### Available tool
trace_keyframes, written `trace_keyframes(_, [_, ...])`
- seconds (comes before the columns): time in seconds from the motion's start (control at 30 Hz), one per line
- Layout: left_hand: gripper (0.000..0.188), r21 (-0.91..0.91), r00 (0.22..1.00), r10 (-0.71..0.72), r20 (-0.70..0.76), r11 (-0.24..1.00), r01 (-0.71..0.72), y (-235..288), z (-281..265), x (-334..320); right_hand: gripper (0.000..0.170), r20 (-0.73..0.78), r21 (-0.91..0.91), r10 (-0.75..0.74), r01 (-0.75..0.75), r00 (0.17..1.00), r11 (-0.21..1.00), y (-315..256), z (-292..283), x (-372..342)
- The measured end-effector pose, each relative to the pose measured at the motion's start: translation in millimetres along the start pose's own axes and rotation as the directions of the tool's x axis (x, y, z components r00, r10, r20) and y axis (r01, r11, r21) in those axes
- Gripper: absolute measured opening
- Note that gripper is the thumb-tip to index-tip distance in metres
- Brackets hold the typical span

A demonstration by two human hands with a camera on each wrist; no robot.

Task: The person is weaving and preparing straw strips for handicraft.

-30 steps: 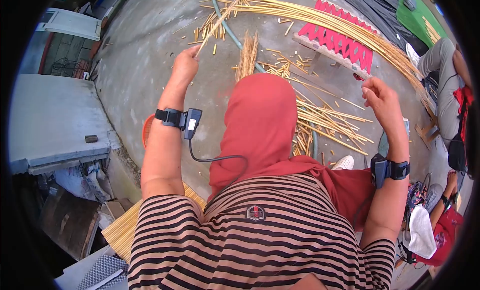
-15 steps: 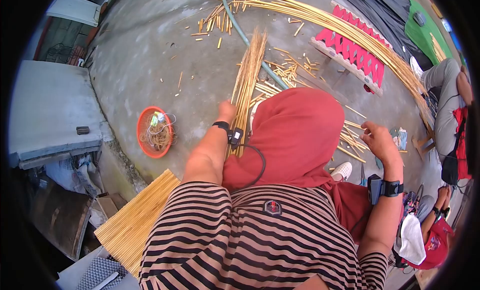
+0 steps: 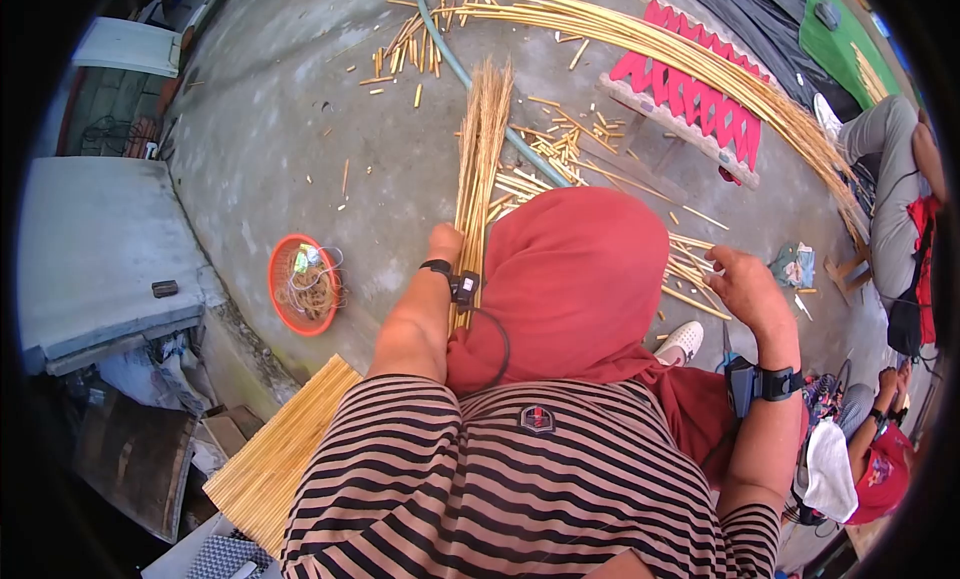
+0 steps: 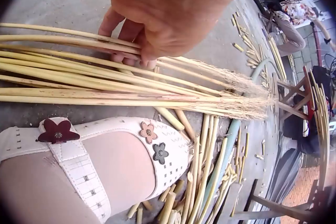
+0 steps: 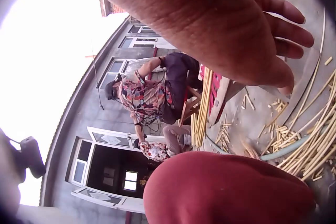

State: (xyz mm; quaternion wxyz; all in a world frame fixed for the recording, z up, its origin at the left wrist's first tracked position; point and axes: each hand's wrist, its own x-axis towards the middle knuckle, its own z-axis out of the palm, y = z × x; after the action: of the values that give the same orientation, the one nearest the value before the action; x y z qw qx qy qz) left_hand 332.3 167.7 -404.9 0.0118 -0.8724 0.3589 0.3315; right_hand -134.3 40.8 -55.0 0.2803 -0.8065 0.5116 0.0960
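Left hand (image 4: 173, 11): fingers clamped on a slim pale-yellow plant stalk (image 4: 52, 39), alongside the frayed-tip yellow stalk bundle (image 4: 79, 78), next to a white flower-trimmed shoe (image 4: 176, 157). Right hand (image 5: 231, 32): in the air, fingers relaxed, slightly apart.

L hand (image 4: 173, 11) + stalks (image 4: 79, 81) part out of frame, L-wrist view

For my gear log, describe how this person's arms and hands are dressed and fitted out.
Short sleeves are striped tan and black. The left hand and right hand are gloveless. Each wrist wears a black strap with a dark, boxy device; a thin dark cable curves from the left one.
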Motion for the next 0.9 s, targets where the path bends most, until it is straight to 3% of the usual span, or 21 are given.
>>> trace_keyframes(0.07, [0.026, 0.010, 0.999, 0.040, 0.022, 0.999, -0.040, 4.5, -8.8, 3.5, 0.027, 0.002, -0.001, -0.004, 0.004, 1.000, 1.000, -2.1, -0.1, 2.2])
trace_keyframes(0.17, [0.026, -0.055, 0.991, 0.099, -0.093, 0.993, -0.104, 28.5, -34.1, -18.5, 0.027, 0.013, 0.005, -0.016, 0.016, 1.000, 1.000, -5.2, -0.1, 5.1])
trace_keyframes(0.27, [0.025, 0.140, 0.974, 0.158, -0.164, 0.981, -0.135, 30.6, -35.1, -9.2, 0.028, 0.027, -0.002, -0.012, 0.012, 1.000, 1.000, -8.1, -0.9, 6.0])
trace_keyframes(0.47, [0.032, -0.040, 0.993, 0.052, -0.104, 0.998, -0.057, 56.8, -55.5, -22.0, 0.029, 0.070, -0.023, 0.016, -0.014, 0.997, 1.000, -13.2, 2.5, 6.5])
trace_keyframes(0.57, [0.035, -0.045, 0.962, 0.179, -0.208, 0.980, -0.193, 55.0, -46.2, -16.8, 0.029, 0.076, -0.032, 0.025, -0.023, 0.997, 0.999, -16.7, 2.7, 5.8])
trace_keyframes(0.67, [0.033, -0.054, 0.957, 0.094, -0.276, 0.992, -0.113, 47.6, -36.6, -5.0, 0.029, 0.066, -0.067, -0.001, 0.005, 0.998, 0.998, -21.2, -1.9, 2.7])
trace_keyframes(0.77, [0.032, -0.293, 0.992, -0.080, -0.102, 0.955, 0.047, 45.6, -51.1, 10.3, 0.028, 0.063, -0.085, -0.021, 0.026, 0.998, 0.996, -27.8, -5.6, -0.1])
trace_keyframes(0.8, [0.030, -0.502, 0.985, -0.151, -0.088, 0.861, 0.087, 50.7, -56.8, 7.8, 0.028, 0.048, -0.081, 0.001, 0.003, 0.999, 0.997, -27.2, -6.4, -3.3])
trace_keyframes(0.83, [0.026, -0.676, 0.982, -0.185, 0.042, 0.719, 0.164, 63.8, -79.5, -6.7, 0.027, 0.049, -0.090, -0.027, 0.032, 0.998, 0.995, -25.0, -5.3, -5.5])
trace_keyframes(0.9, [0.025, -0.824, 0.987, -0.124, 0.102, 0.545, 0.153, 86.6, -115.0, -11.8, 0.025, 0.039, -0.101, -0.045, 0.049, 0.998, 0.994, -17.7, 0.1, -5.8])
